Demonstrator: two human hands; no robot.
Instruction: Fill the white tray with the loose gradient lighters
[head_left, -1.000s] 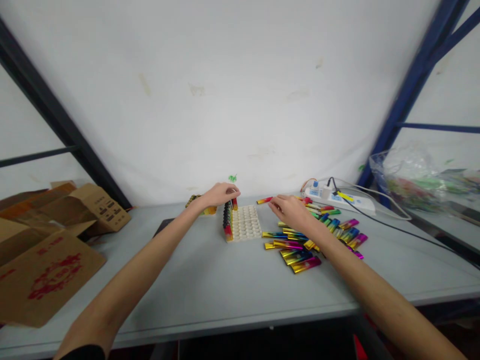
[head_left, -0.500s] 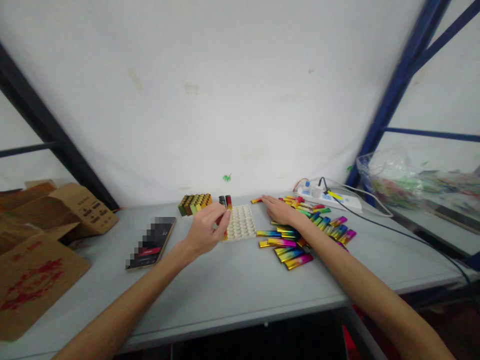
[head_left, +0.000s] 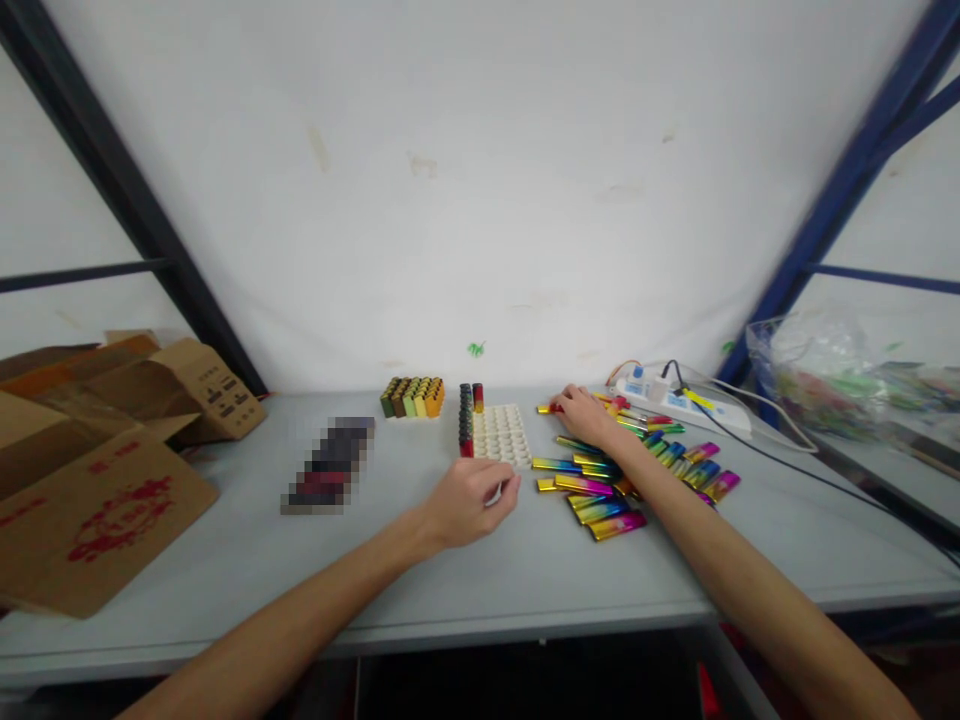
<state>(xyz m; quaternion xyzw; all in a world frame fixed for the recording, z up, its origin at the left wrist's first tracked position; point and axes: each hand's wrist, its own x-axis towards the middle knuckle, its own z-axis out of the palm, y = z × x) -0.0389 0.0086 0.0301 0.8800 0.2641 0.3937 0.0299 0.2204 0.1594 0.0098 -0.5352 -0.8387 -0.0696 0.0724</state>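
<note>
My left hand (head_left: 472, 502) hovers just in front of the white tray (head_left: 517, 425) of round holes, fingers curled in and thumb close to the index finger. Nothing shows between them. Lighters with dark tops (head_left: 466, 415) stand upright along the tray's left side, and a red one (head_left: 478, 397) stands at the back of the neighbouring row. At the back right, my right hand (head_left: 587, 415) has its fingers closed over a red-and-gold lighter (head_left: 544, 408), whose end sticks out on the left. Shiny multicoloured lighters (head_left: 600, 505) lie in a loose pile beside and below that hand.
A block of upright green and yellow lighters (head_left: 412, 398) stands behind the tray to the left. Farther left are a partly blurred phone (head_left: 330, 470) and an open cardboard box (head_left: 127, 500). A power strip (head_left: 694, 408) with cables and a plastic bag (head_left: 817, 370) lie on the right.
My left hand has come away from the tray's left row toward the front, uncovering a red lighter at that row's near end. The right hand's fingers have curled over the red-and-gold lighter.
</note>
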